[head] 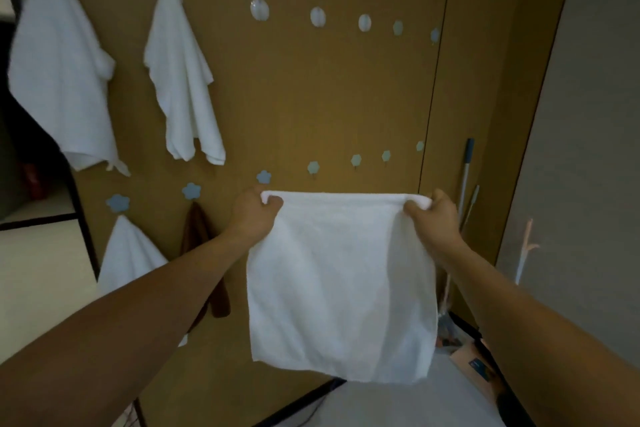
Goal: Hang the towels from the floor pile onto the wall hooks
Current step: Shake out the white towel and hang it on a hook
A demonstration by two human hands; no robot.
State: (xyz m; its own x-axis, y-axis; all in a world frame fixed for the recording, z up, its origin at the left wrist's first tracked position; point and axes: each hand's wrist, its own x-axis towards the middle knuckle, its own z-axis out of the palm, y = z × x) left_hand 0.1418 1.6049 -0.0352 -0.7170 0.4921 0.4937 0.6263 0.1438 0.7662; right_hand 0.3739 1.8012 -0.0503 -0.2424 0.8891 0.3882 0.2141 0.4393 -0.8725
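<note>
White towel (pixel 343 288), one: held spread flat in front of the brown wall panel (pixel 311 97). Its top edge is taut and level just below the lower hook row, and the rest hangs free.

Left hand (pixel 254 215): fingers curled tight round the towel's top left corner.
Right hand (pixel 434 218): fingers curled tight round the top right corner.

Upper hook row, round type:
- Far-left hook carries a large white towel (pixel 59 73).
- The next carries a second white towel (pixel 183 80).
- Five further round hooks (pixel 259 9) run on to the right.

Lower hook row, blue flower type:
- Leftmost hook carries a low white towel (pixel 128 253).
- The next carries a brown cloth (pixel 199 236).
- Five more flower hooks (pixel 264 177) follow rightward.

Mop handle (pixel 467 163): leaning at the panel's right edge.

Cardboard box (pixel 474 362): on the floor at the near right, partly behind the right forearm. Its contents are too dim to tell.
</note>
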